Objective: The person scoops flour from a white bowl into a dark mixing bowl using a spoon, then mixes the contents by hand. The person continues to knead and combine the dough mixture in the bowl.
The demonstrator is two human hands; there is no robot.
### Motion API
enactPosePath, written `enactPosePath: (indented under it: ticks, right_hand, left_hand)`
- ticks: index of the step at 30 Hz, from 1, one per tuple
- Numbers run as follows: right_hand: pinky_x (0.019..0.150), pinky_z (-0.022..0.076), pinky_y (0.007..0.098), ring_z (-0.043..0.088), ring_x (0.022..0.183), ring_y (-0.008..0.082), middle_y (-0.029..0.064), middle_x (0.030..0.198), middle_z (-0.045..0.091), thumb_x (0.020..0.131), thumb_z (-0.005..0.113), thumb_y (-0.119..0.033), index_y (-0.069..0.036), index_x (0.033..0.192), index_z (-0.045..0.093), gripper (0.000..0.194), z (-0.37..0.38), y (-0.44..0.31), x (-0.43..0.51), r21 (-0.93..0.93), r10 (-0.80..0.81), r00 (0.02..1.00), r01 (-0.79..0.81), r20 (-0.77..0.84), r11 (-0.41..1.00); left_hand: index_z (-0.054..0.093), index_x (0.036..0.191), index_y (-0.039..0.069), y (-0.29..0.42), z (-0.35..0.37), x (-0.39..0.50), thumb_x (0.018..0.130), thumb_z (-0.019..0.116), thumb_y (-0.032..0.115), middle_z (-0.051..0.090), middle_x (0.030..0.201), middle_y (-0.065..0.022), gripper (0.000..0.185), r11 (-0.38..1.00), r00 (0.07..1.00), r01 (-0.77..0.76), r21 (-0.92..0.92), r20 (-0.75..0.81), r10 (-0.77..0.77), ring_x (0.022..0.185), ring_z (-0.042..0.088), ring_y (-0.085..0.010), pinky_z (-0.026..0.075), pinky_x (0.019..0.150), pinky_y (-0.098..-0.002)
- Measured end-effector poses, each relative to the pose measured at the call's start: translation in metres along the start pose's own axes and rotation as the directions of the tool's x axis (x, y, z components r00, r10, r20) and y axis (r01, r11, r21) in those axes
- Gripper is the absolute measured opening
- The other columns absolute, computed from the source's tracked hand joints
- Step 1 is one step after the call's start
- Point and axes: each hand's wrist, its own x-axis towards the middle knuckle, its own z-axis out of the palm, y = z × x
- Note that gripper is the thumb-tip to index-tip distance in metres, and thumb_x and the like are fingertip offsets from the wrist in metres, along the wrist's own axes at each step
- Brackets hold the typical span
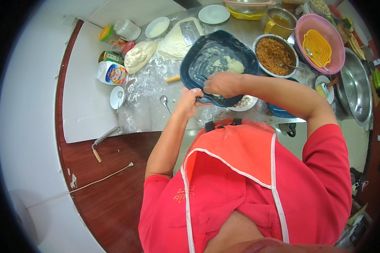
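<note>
My left hand (190, 100) grips the near-left rim of a dark blue plastic basin (196, 57), which is tilted above the worktop. Inside it, my right hand (223, 84) has its fingers curled against the near wall; whether they hold anything is hidden. A lump of pale dough (235, 65) sits in the basin, and white smears coat its inner walls. Partly covered by the basin is a white bowl (251, 102) with greyish crumbly contents. A wooden rolling pin (173, 79) pokes out from behind the basin's left side.
A floury steel worktop (145, 114) holds a slab of dough (174, 42) under a metal scraper (190, 31), and another dough piece (141, 57). To the right stand a bowl of brown shredded filling (270, 55), a pink basin (335, 41) and a steel basin (356, 85). A spoon (164, 100) lies left.
</note>
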Motion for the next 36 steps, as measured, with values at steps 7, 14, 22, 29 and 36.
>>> enactPosePath:
  ticks: [7, 14, 22, 29, 36]
  right_hand:
    - [0.087, 0.0472, 0.0433, 0.057, 0.104, 0.0338, 0.0139, 0.107, 0.059, 0.074, 0.058, -0.002, -0.004, 0.100, 0.060, 0.026, -0.021, 0.022, 0.008, 0.094, 0.323, 0.876, -0.310, -0.359, 0.946]
    - [0.092, 0.0467, 0.0413, 0.054, 0.109, 0.0346, 0.0182, 0.115, 0.055, 0.078, 0.056, -0.003, -0.001, 0.105, 0.059, 0.027, -0.039, 0.041, 0.007, -0.011, 0.244, 0.901, -0.265, -0.359, 0.964]
    - [0.076, 0.0523, 0.0414, 0.064, 0.084, 0.0337, 0.0145, 0.089, 0.062, 0.084, 0.056, -0.018, -0.002, 0.082, 0.066, 0.019, -0.019, 0.024, 0.009, 0.109, 0.269, 0.963, -0.266, -0.017, 0.958]
    - [0.072, 0.0508, 0.0388, 0.061, 0.081, 0.0271, 0.0080, 0.081, 0.059, 0.084, 0.062, -0.029, -0.009, 0.068, 0.064, 0.026, -0.016, -0.001, 0.009, 0.073, 0.154, 0.914, -0.137, -0.375, 0.988]
    - [0.079, 0.0494, 0.0380, 0.059, 0.092, 0.0291, 0.0090, 0.089, 0.059, 0.080, 0.061, -0.017, -0.007, 0.079, 0.064, 0.010, -0.015, -0.003, 0.016, 0.035, 0.084, 0.973, -0.078, -0.214, 0.996]
  left_hand:
    - [0.056, 0.099, -0.006, -0.003, -0.001, 0.003, 0.073, 0.047, -0.005, 0.062, 0.091, -0.0112, 0.028, 0.999, 1.000, 0.006, -0.037, -0.010, -0.006, 0.081, 0.065, -0.0261, 0.059, 0.073, -0.0533]
    - [0.055, 0.106, -0.007, -0.004, -0.003, -0.007, 0.073, 0.044, -0.005, 0.062, 0.097, -0.0131, 0.034, 0.998, 0.998, -0.061, 0.001, -0.028, 0.061, 0.084, 0.066, -0.0278, 0.059, 0.075, -0.0541]
    - [0.058, 0.102, -0.004, -0.006, -0.065, -0.024, 0.075, 0.050, -0.002, 0.064, 0.092, -0.0116, 0.028, 0.997, 0.995, 0.072, 0.000, -0.072, -0.072, 0.081, 0.067, -0.0236, 0.059, 0.073, -0.0479]
    - [0.058, 0.103, -0.004, -0.009, -0.078, -0.041, 0.074, 0.052, 0.000, 0.065, 0.089, -0.0111, 0.029, 0.989, 0.985, 0.127, 0.071, -0.125, -0.117, 0.076, 0.067, -0.0222, 0.060, 0.071, -0.0448]
    - [0.058, 0.104, -0.005, 0.004, -0.080, -0.048, 0.075, 0.051, 0.003, 0.066, 0.091, -0.0130, 0.031, 0.986, 0.986, 0.123, 0.112, -0.124, -0.109, 0.074, 0.069, -0.0223, 0.061, 0.066, -0.0407]
